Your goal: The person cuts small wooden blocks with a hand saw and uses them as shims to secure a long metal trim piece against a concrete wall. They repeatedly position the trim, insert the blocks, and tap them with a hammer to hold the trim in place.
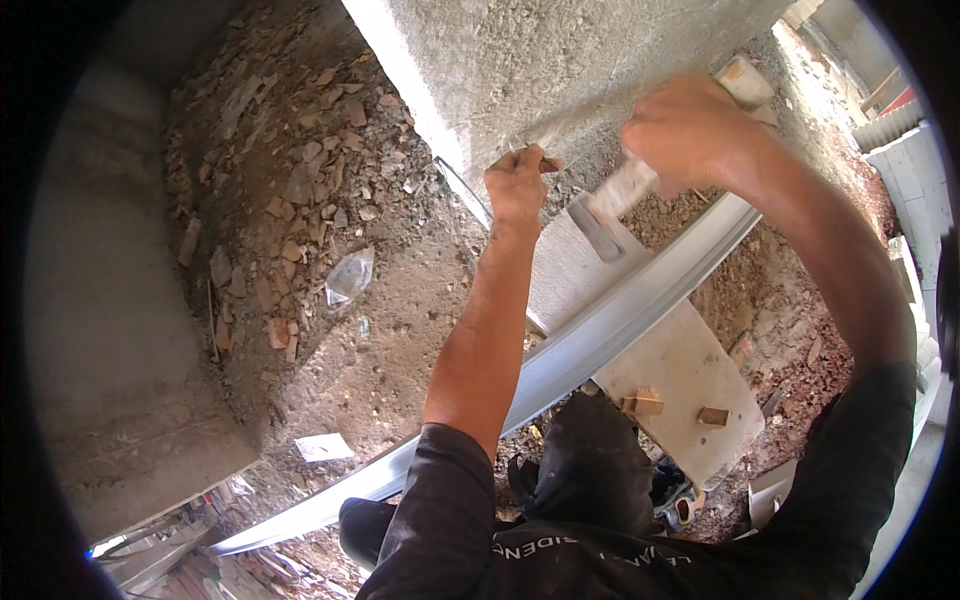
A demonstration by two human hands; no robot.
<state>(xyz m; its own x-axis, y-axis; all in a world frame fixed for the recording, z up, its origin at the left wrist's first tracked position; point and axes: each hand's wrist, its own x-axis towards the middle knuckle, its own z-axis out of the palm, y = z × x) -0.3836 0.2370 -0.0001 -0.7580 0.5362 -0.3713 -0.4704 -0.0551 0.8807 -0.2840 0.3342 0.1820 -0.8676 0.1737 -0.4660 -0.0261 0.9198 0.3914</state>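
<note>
My left hand is closed in a pinch, close to the rough face of a concrete column. What its fingers hold, if anything, is too small to make out. My right hand is wrapped round the thick pale handle of a hammer-like tool, slightly blurred. The tool's flat grey metal end hangs over a pale board, to the right of my left hand. Beneath my forearms a long silvery metal profile crosses from lower left to upper right.
Another pale slab lies below the profile, with two small brown blocks on it. Broken rubble covers the ground at left, beside a clear plastic scrap and a white sheet. A grey wall bounds the left side.
</note>
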